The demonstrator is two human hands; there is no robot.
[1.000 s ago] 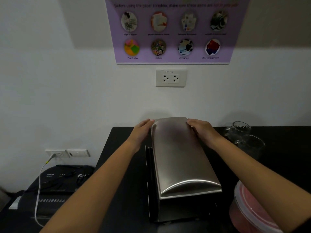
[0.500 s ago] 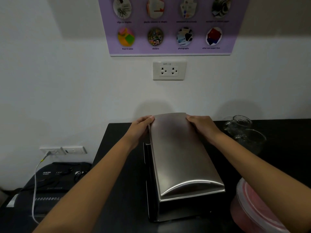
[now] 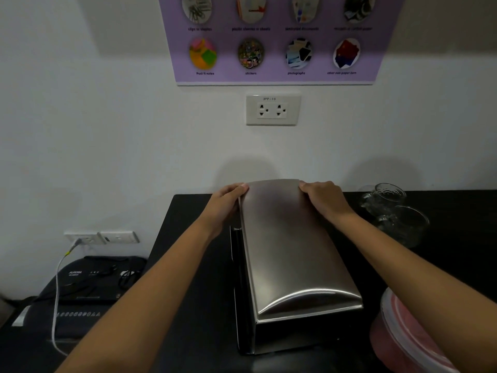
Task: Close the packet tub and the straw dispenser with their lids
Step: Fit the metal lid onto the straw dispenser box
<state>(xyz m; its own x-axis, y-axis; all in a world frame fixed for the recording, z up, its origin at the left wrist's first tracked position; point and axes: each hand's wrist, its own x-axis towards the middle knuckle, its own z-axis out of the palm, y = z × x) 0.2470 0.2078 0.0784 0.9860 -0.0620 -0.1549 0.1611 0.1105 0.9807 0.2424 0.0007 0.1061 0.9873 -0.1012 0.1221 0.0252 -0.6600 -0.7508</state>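
A brushed steel lid (image 3: pixel 290 246) lies on top of the straw dispenser (image 3: pixel 282 337), which stands lengthwise on a black table (image 3: pixel 193 265). My left hand (image 3: pixel 224 204) grips the lid's far left corner. My right hand (image 3: pixel 324 199) grips its far right corner. Along the dispenser's left side a dark strip shows beside the lid's edge. At the lower right sits the round packet tub (image 3: pixel 403 337) with pink contents and a clear lid on top, partly behind my right forearm.
Two clear glass mugs (image 3: pixel 392 211) stand at the table's back right. A black paper shredder (image 3: pixel 80 289) with a white cable sits on the floor left of the table. The wall directly behind holds a socket (image 3: pixel 272 110) and a purple poster (image 3: pixel 271 39).
Both hands keep their hold on the lid's far corners. The view has tipped slightly downward, and the lid's far end seems a little lower.
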